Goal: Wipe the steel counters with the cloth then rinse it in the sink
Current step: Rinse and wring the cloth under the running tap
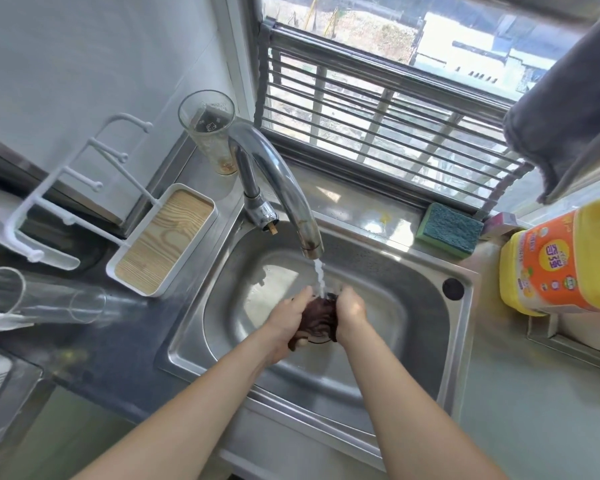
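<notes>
While water runs from the faucet (274, 188), the left hand (286, 318) and right hand (351, 315) squeeze the bunched dark cloth (319, 320) over the sink (413, 289); fingertips and drain are hidden.

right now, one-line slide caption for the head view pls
Both hands, left hand and right hand, bunch a dark cloth under the running faucet over the steel sink.
</notes>
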The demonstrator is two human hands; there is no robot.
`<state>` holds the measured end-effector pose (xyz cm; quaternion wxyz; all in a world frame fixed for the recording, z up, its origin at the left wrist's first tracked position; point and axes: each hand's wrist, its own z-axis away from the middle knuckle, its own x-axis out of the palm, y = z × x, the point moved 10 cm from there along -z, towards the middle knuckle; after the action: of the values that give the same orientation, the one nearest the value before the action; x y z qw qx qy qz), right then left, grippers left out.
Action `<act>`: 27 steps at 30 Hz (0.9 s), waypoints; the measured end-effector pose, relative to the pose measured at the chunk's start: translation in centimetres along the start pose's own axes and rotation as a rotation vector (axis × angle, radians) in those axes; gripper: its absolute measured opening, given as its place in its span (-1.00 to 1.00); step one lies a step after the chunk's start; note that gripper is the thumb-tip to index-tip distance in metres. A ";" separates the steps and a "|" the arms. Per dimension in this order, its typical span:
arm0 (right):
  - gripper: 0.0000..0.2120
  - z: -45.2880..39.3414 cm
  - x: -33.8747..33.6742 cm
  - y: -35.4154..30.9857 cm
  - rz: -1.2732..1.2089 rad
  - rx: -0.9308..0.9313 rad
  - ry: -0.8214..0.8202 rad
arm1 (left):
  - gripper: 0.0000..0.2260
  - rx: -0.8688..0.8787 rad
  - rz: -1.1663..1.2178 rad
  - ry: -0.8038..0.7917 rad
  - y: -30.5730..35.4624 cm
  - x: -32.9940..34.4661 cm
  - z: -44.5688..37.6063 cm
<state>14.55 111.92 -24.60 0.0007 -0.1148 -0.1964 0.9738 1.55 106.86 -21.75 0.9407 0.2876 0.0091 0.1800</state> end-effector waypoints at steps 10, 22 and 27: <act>-0.70 4.7 3.2 -1.1 0.210 -0.421 -0.014 | -0.57 -0.043 0.209 0.111 0.3 1.4 -1.0; -0.68 0.5 -0.4 -0.6 0.007 -0.071 -0.096 | -0.70 -0.049 0.196 0.124 -0.5 -1.0 -0.1; -0.78 4.0 3.9 0.2 0.101 -0.279 -0.234 | -0.59 -0.087 0.316 0.207 -0.4 -0.5 -1.2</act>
<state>9.88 110.41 -21.97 -0.0868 -0.0096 -0.3221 0.9427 1.06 107.00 -22.98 0.9063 0.2245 0.0526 0.3543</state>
